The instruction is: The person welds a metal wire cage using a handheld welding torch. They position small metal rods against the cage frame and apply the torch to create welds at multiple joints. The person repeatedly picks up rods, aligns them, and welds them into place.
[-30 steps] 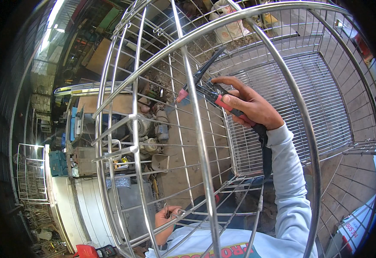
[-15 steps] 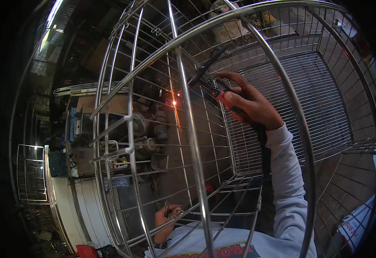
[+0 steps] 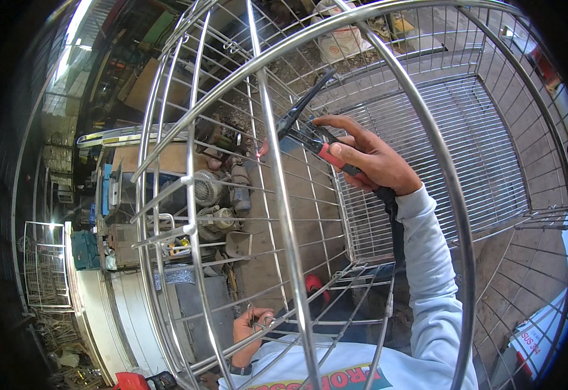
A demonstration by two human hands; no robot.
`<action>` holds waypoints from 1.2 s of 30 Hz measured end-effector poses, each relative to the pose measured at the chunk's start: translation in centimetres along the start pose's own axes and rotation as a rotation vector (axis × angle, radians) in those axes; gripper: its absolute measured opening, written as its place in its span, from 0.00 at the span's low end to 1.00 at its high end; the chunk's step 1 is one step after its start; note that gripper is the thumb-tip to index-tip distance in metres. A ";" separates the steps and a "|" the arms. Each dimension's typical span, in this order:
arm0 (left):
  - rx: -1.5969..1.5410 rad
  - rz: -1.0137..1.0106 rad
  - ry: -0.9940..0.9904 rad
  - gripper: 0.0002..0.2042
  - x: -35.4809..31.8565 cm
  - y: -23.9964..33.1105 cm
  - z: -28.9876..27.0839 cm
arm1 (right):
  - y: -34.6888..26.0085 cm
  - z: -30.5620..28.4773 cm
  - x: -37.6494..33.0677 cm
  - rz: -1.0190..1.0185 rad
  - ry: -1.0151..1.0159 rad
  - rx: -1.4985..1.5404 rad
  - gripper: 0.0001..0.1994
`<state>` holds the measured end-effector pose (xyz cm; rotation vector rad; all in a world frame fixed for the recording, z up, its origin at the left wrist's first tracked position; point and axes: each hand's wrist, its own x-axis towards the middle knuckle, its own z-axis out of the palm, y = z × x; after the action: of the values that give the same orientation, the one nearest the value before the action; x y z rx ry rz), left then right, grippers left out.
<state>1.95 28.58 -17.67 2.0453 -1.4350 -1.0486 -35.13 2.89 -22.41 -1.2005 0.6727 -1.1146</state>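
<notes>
A large steel wire cage point(image 3: 287, 221) with thick shiny rods surrounds my hands. My right hand point(image 3: 378, 159) is closed round the red and black handle of a welding torch point(image 3: 345, 162). The torch's long black back end points up and away, and its head is at a cage rod. A faint pink glow shows on the rod just left of the head. Low in the picture, my left hand point(image 3: 250, 335) has its fingers curled on the cage's wire near a bottom corner. The rods partly hide those fingers.
A black torch cable point(image 3: 397, 231) runs down beside my right forearm. Motors point(image 3: 212, 221) and a workbench point(image 3: 144, 159) lie beyond the cage on the left. A white sack point(image 3: 339, 42) stands at the far side. A red tool point(image 3: 131, 380) sits at the lower left.
The bright orange spark at the rod has faded to a small glow, and the whole picture is lighter. My right hand and the torch have shifted slightly left. My left hand stays put.
</notes>
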 end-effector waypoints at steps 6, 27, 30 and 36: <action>-0.013 -0.044 -0.004 0.09 -0.3 1.1 -0.7 | -1.3 0.3 0.3 0.023 -0.026 0.020 0.34; -0.416 0.007 -0.158 0.18 10.5 -3.6 -4.1 | -3.9 3.8 -11.6 0.128 0.905 0.060 0.18; -0.415 0.137 -0.183 0.15 13.7 -1.3 -3.0 | 0.2 5.5 -17.6 0.058 1.091 0.154 0.16; -0.558 0.302 -0.344 0.10 23.6 1.8 1.9 | 10.6 11.1 -25.4 -0.149 1.483 -0.091 0.23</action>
<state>3.66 6.28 -25.47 1.2600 -1.3488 -1.5066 -31.01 30.27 -32.99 -0.2853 1.7426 -2.0621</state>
